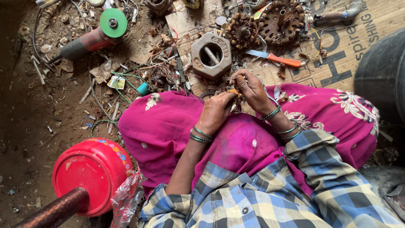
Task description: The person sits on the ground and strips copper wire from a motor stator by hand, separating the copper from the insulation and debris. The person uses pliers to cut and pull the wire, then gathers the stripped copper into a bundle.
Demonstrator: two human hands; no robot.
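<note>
I wear a loose magenta cloth garment (177,126) that fills the middle of the frame, dusted with paler pink smudges and stitched with white floral embroidery (356,107) at the right edge and a small white flower motif at upper centre. Over it, at the bottom of the frame, sits my checked cotton shirt (261,198) in blue, cream and grey squares, with a small round button on the front and its sleeves rolled back. Thin green bangles (201,135) ring my left wrist; matching green bangles (282,123) ring my right wrist and forearm.
</note>
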